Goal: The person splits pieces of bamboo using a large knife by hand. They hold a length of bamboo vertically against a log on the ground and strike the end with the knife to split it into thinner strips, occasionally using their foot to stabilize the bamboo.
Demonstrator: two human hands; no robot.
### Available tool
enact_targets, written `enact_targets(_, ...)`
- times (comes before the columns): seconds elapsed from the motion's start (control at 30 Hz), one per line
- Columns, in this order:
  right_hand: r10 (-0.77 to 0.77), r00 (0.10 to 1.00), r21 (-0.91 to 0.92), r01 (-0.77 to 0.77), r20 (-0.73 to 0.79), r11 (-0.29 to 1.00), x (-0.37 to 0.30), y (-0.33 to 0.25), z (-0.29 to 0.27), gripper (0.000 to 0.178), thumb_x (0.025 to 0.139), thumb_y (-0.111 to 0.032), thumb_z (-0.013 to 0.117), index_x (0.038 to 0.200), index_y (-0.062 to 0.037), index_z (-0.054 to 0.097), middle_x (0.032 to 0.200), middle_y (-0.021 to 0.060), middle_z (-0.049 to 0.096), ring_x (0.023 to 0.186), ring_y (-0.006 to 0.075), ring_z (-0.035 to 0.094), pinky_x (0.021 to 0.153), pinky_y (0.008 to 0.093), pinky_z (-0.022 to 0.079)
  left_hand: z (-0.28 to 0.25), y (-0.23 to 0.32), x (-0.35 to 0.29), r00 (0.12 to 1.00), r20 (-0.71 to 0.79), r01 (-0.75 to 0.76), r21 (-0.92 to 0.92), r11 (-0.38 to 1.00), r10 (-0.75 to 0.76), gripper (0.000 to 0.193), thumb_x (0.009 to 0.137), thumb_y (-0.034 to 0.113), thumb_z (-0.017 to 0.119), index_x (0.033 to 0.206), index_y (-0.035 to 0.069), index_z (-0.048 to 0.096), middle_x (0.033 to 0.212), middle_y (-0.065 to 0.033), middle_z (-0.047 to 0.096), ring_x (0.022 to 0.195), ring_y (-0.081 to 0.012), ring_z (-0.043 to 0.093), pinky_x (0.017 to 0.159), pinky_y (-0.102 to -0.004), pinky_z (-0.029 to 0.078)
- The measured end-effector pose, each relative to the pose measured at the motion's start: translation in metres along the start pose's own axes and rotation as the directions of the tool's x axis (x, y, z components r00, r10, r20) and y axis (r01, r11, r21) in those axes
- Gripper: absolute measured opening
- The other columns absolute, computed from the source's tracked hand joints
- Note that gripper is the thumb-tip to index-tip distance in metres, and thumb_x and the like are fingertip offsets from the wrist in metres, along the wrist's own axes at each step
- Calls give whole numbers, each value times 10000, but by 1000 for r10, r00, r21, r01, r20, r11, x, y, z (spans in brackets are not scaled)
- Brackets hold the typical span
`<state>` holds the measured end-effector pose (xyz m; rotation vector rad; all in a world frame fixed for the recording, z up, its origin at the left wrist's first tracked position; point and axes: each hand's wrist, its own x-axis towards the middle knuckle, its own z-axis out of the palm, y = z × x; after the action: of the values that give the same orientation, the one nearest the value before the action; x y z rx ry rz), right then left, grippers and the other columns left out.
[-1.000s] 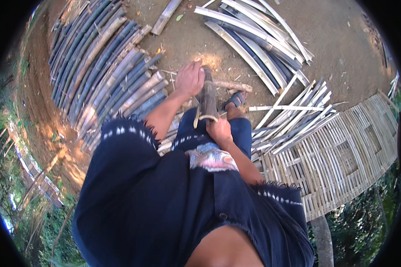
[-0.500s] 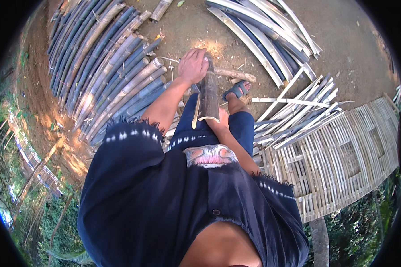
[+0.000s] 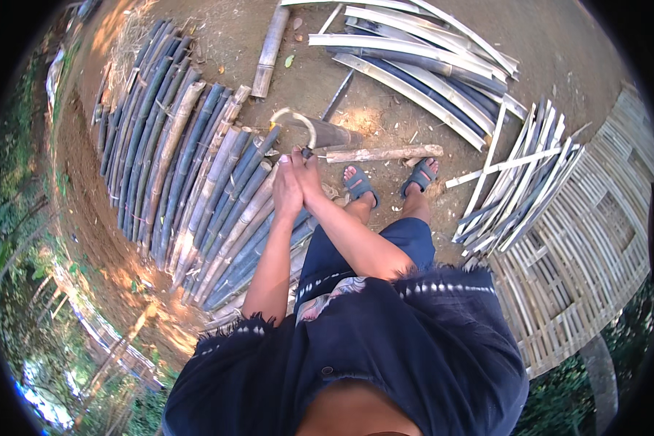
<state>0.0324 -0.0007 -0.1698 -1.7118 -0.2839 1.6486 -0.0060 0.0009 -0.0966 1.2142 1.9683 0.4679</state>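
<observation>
My left hand [image 3: 287, 190] and my right hand [image 3: 307, 178] are close together, fingers bent, at the near edge of a split bamboo piece [image 3: 333, 135]. Its pale, C-shaped cut end faces left, and its dull brown outer side runs off to the right. Both hands seem closed on it, though the fingertips are partly hidden. A small dark thing shows at the edge beside my right hand; its kind is unclear. Beyond the bamboo, a thin dark strip [image 3: 337, 96] slants away, partly covered. Close to the bamboo lies a pale brown stick [image 3: 385, 153] on the ground.
Several whole bamboo poles [image 3: 174, 156] are stacked at the left. Split bamboo lengths [image 3: 421, 62] lie at the far right, with thin bamboo slats [image 3: 512, 178] nearer. A woven bamboo platform [image 3: 581, 269] curves along the right. My sandalled feet [image 3: 392, 180] stand on bare soil.
The split bamboo has gone from pointing away from me to lying crosswise, farther off. My right hand has moved from its near end up beside my left. The view has shifted, showing both feet.
</observation>
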Motion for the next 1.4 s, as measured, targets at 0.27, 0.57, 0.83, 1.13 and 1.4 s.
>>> enact_targets(0.27, -155, 895, 26, 159, 418, 987, 56, 19, -76, 430, 987, -328, 580, 1268, -5, 607, 1145, 170, 673, 1089, 261, 632, 987, 372, 464, -18, -28, 63, 959, 39, -269, 441, 856, 282, 636, 843, 421, 805, 1295, 37, 574, 957, -175, 706, 822, -314, 693, 754, -431, 552)
enact_targets(0.57, -116, 978, -984, 177, 176, -3, 317, 223, -298, 480, 963, -220, 537, 1415, -65, 497, 1406, 148, 528, 1354, 341, 452, 1073, 500, 389, -59, -64, 140, 959, -141, -141, 518, 844, 247, 389, 863, 145, 806, 1197, 93, 614, 835, -58, 673, 654, -121, 644, 623, -290, 550)
enact_targets(0.83, -60, 927, -870, 324, 371, -372, 460, 321, -397, 418, 979, -187, 533, 1391, -113, 522, 1334, 86, 566, 1339, 314, 474, 1094, 457, 361, -31, -44, 158, 949, -163, -145, 532, 834, 269, 201, 930, 123, 741, 1060, 61, 601, 759, -45, 667, 639, -97, 578, 646, -282, 491)
enact_targets(1.13, 285, 943, -975, 205, 173, -88, 263, 204, -405, 451, 864, -283, 612, 1230, -20, 631, 1284, 236, 580, 1165, 352, 633, 982, 566, 488, 53, 48, 107, 988, 142, -97, 289, 952, 58, 216, 829, 60, 782, 898, 18, 582, 694, -81, 647, 586, -150, 620, 617, -309, 523)
enact_targets(1.4, 392, 843, -650, -535, -368, 539, -51, 135, -464, 507, 692, -323, 771, 1075, 6, 729, 1114, 240, 718, 1065, 362, 701, 920, 420, 567, 100, 157, 47, 823, 519, -328, 101, 939, 232, 148, 823, 33, 735, 868, 23, 594, 653, -28, 619, 519, -104, 575, 472, -276, 451)
